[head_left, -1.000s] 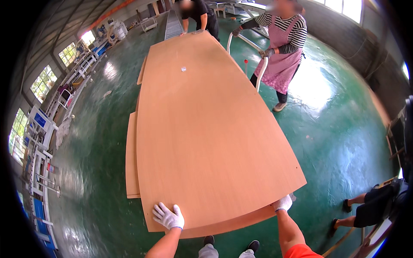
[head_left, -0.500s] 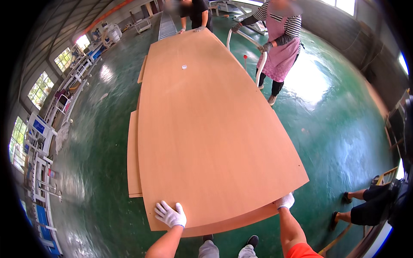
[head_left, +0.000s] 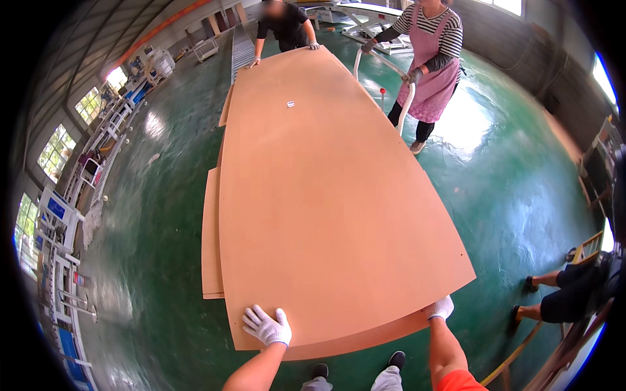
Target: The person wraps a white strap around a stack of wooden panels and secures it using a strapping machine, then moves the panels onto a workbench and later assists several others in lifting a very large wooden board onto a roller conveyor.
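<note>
A large wood-coloured panel [head_left: 339,208], long and flat, stretches away from me on top of a stack of similar boards. My left hand [head_left: 267,325], in a white knit glove, lies on its near left corner with the fingers spread. At the near right edge my gloved right hand [head_left: 439,308] grips the panel, its fingers hidden beneath it. A lower board [head_left: 365,340] shows under the near edge. Another board [head_left: 212,247] juts out on the left side. Far off, a person in black [head_left: 287,27] has both gloved hands on the panel's far end.
To the far right a person in a pink apron [head_left: 432,85] holds a white cart handle [head_left: 405,107]. A roller conveyor [head_left: 242,52] runs behind the stack. White-framed machines [head_left: 62,215] line the left wall. Another person's legs [head_left: 548,296] show at the right.
The view has shifted slightly, so the panel and stack appear a little further right. The far person's hands sit wider apart on the panel's end. My hands keep their places on the panel.
</note>
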Demonstrator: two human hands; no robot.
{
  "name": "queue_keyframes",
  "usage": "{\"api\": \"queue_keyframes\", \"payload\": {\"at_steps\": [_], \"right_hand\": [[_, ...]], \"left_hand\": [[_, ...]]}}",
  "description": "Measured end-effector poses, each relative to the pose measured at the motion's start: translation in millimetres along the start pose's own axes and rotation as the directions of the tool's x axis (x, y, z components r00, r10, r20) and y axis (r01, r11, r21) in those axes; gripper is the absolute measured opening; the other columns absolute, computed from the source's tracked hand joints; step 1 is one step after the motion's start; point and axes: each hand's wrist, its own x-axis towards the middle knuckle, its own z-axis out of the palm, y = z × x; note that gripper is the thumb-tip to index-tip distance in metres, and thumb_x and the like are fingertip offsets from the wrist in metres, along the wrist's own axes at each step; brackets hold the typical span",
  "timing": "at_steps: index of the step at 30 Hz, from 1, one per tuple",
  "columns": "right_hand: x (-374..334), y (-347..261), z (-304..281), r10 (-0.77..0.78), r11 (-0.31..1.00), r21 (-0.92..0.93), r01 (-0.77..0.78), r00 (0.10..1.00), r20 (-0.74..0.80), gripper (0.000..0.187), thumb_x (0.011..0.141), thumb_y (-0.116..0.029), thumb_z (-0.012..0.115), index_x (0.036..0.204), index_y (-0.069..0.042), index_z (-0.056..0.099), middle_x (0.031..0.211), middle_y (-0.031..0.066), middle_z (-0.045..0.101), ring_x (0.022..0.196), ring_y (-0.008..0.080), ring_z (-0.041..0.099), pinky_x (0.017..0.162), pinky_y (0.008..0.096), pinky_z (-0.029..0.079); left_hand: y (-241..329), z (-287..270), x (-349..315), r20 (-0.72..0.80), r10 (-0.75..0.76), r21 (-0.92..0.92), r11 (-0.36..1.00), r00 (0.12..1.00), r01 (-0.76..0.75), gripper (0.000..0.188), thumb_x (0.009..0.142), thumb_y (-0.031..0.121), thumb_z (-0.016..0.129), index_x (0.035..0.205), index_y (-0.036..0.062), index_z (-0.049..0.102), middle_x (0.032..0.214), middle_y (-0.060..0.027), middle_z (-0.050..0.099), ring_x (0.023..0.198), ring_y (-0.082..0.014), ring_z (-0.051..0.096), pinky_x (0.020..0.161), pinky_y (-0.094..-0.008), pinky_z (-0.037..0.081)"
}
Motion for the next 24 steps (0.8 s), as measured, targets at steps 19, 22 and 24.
{"api": "queue_keyframes", "payload": {"at_steps": [19, 22, 24], "right_hand": [[-134.1, -45.4, -19.2, 0.189, 0.976, 0.118, -0.185, 0.982, -0.023, 0.021, 0.084, -0.032, 0.069, 0.087, -0.012, 0.075, 0.084, 0.0124, 0.074, 0.083, 0.0339, 0.073, 0.067, 0.0434, 0.057], [-144.2, -36.9, -3.4, 0.189, 0.971, 0.15, -0.188, 0.982, 0.004, 0.025, 0.084, -0.033, 0.07, 0.09, -0.009, 0.074, 0.08, 0.0131, 0.074, 0.081, 0.0356, 0.073, 0.066, 0.0446, 0.057], [-161.6, -46.5, 9.2, 0.275, 0.936, 0.225, -0.271, 0.961, 0.016, 0.027, 0.085, -0.034, 0.069, 0.091, -0.008, 0.074, 0.081, 0.014, 0.074, 0.082, 0.0365, 0.073, 0.067, 0.0452, 0.057]], "left_hand": [[-76.4, -14.7, 64.3, -0.041, 0.191, 0.012, 0.982, 0.981, -0.19, 0.088, 0.093, 0.056, 0.053, 0.155, -0.0004, 0.026, 0.162, -0.0261, 0.021, 0.151, -0.0491, 0.014, 0.12, -0.0667, 0.011], [-82.3, -16.2, 75.1, -0.049, 0.219, 0.014, 0.976, 0.975, -0.218, 0.088, 0.093, 0.056, 0.053, 0.155, -0.0002, 0.027, 0.162, -0.026, 0.022, 0.151, -0.0488, 0.015, 0.12, -0.0664, 0.012], [-93.6, -23.8, 93.5, -0.044, 0.244, 0.02, 0.97, 0.969, -0.243, 0.088, 0.092, 0.056, 0.053, 0.155, -0.0001, 0.027, 0.162, -0.0261, 0.022, 0.151, -0.0487, 0.015, 0.12, -0.0662, 0.011]]}}
